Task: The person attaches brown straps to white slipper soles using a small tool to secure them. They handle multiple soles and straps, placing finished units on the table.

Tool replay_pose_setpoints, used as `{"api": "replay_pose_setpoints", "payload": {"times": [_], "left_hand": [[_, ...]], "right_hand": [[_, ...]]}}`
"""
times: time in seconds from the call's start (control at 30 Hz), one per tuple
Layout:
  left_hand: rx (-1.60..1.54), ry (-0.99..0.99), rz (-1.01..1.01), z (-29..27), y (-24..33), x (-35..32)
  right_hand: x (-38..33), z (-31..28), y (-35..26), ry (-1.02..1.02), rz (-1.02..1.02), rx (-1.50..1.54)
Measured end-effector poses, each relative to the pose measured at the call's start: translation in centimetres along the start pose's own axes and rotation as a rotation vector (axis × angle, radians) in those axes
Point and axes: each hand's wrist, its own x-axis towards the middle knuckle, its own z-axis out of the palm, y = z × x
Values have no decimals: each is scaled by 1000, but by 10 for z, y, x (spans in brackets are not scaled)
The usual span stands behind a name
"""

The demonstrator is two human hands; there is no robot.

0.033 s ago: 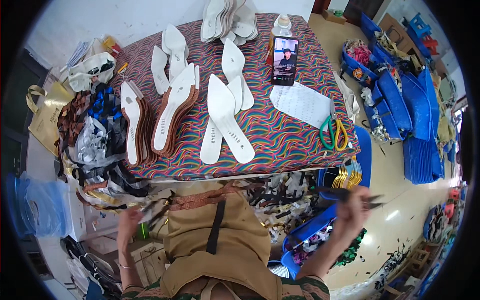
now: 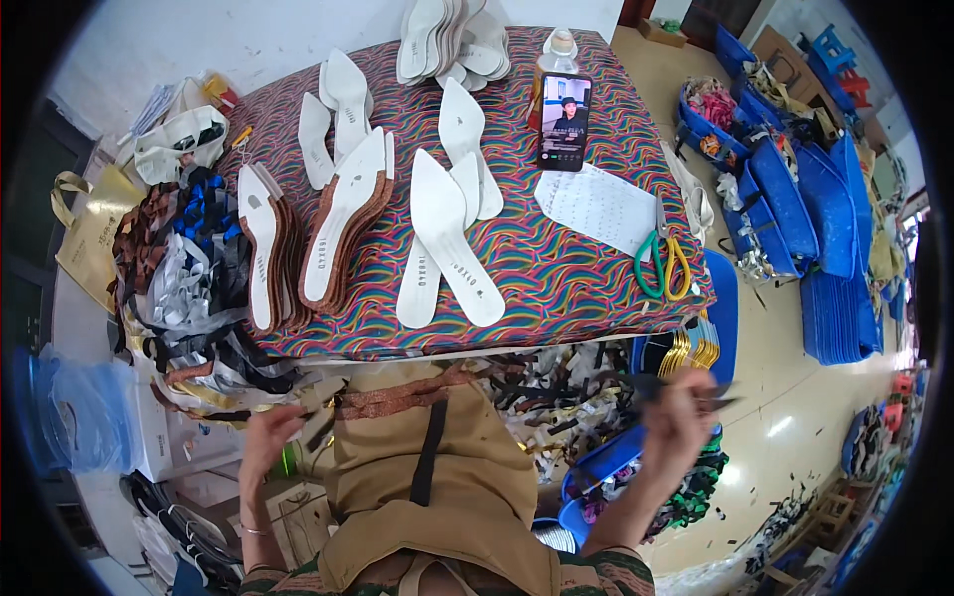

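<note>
On the left, my left hand (image 2: 270, 435) is held beside the apron over my lap, its fingers drawn together. Motion blur hides what they pinch, if anything; a dark strip hangs by the fingertips. My right hand (image 2: 680, 422) is raised past the table's near right corner. It grips a pair of dark scissors (image 2: 717, 401), blurred, with the pointed end toward the right. Brown glittery strips (image 2: 397, 397) lie across the top of my tan apron (image 2: 383, 457), and a black strip (image 2: 428, 455) runs down it.
White insoles (image 2: 452, 238) lie on the patterned tablecloth (image 2: 556, 288), with brown-edged insole stacks (image 2: 343, 223) to the left. A phone (image 2: 563, 121), a paper sheet (image 2: 596, 209) and green-and-yellow scissors (image 2: 663, 263) are at the right. Scrap strips (image 2: 194, 268) hang at the left; blue bins (image 2: 810, 209) stand right.
My right hand has shifted slightly left with the scissors. My left hand has moved slightly right and up, toward the brown strips.
</note>
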Motion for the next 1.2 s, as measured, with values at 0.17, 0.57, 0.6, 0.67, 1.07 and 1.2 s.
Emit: {"api": "replay_pose_setpoints", "payload": {"times": [0.17, 0.57, 0.6, 0.67, 1.07, 1.2], "left_hand": [[-201, -147, 622, 53, 169, 31], [-671, -548, 1025, 104, 269, 82], [-726, -558, 980, 107, 266, 83], [-834, -574, 887, 113, 262, 83], [-1064, -430, 444, 116, 254, 71], [-1163, -555, 367, 117, 253, 69]], "right_hand": [[-12, 60, 51, -305, 610, 370], [-11, 75, 91, -307, 866, 705], [-13, 76, 92, -269, 884, 693], [-16, 79, 97, -316, 835, 698], [-22, 95, 87, -248, -170, -388], [-2, 99, 82, -333, -671, -742]]}}
